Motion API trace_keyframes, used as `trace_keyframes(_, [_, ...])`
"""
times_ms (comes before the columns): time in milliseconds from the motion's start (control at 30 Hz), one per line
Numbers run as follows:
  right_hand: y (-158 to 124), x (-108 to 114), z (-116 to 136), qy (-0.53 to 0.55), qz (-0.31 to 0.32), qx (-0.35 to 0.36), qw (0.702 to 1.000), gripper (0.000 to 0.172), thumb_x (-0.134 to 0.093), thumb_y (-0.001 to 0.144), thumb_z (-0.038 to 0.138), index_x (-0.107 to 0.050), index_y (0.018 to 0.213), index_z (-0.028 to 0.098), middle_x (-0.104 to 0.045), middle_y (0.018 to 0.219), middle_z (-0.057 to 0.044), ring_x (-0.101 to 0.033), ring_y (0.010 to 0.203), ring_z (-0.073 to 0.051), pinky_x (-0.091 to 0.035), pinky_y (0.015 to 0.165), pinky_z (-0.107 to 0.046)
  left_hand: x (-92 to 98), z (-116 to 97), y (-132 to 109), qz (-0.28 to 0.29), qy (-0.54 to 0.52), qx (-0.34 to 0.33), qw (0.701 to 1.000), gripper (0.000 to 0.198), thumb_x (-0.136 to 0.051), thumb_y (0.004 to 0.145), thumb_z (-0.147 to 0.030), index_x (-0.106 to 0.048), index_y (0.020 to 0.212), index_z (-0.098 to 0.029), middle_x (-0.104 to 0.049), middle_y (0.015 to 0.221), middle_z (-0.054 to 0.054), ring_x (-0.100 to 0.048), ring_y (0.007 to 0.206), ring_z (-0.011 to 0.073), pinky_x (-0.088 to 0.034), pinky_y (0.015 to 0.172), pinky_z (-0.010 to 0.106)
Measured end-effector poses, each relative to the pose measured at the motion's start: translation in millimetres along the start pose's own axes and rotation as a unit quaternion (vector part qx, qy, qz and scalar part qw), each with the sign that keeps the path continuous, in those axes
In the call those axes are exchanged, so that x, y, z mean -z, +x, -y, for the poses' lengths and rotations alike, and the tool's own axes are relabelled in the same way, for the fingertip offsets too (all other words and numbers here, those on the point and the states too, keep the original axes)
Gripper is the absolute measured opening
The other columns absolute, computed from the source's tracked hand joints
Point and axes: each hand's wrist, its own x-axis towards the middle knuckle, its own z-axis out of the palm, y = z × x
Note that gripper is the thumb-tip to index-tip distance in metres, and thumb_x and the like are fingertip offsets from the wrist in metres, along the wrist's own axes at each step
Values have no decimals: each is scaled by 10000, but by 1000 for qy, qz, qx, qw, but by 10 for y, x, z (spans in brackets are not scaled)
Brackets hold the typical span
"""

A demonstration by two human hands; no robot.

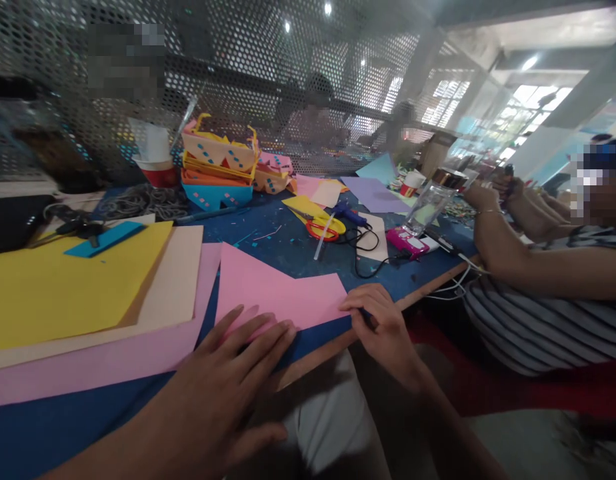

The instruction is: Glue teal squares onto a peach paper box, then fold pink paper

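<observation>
A folded pink paper sheet [273, 290] lies at the near edge of the blue table [298, 250]. My left hand [228, 383] rests flat on the paper's lower left part, fingers stretched out and spread. My right hand [381, 327] pinches the paper's lower right corner at the table edge, fingers curled onto it.
Yellow [63, 287], peach and pink sheets lie stacked at the left. Orange-handled scissors [323, 229], a glue gun with black cable [351, 217], a pink phone [407, 241], a glass jar [431, 200] and stacked paper boats [219, 167] sit further back. A person in a striped shirt [538, 313] sits at the right.
</observation>
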Motion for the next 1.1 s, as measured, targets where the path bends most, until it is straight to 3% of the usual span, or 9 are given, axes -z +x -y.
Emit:
trace_keyframes(133, [-10,-43,12,-18,-8,4,1000,241,-529,927,57,-694,933,233,-719,978,-39,-640,1017,-226,-494,925,-422,6,-17,108,30,-29,28,999,844,-538,893,-773,-469,1552,-249,-618,1452,63,-458,1399,337,-79,1282,477])
trace_keyframes(367, [-32,-47,9,-28,-13,11,999,240,-519,942,70,-692,929,236,-716,978,-34,-646,1005,-219,-483,921,-411,107,-47,232,57,-21,6,998,779,-454,940,-766,-476,1544,-275,-649,1406,71,-500,1383,351,-78,1271,544])
trace_keyframes(767, [-51,-57,-27,-32,-10,24,999,237,-527,945,68,-687,955,242,-707,989,-46,-642,1026,-234,-502,917,-429,54,20,64,21,-8,14,1000,812,-492,930,-759,-542,1476,-160,-626,1477,104,-475,1443,332,0,1298,521])
trace_keyframes(1100, [-54,-57,-36,-29,-8,29,999,247,-529,932,41,-678,959,237,-699,992,-42,-629,1030,-226,-498,925,-426,106,73,-169,3,-11,52,999,738,-586,940,-664,-497,1516,-210,-604,1510,68,-469,1454,301,-49,1305,517])
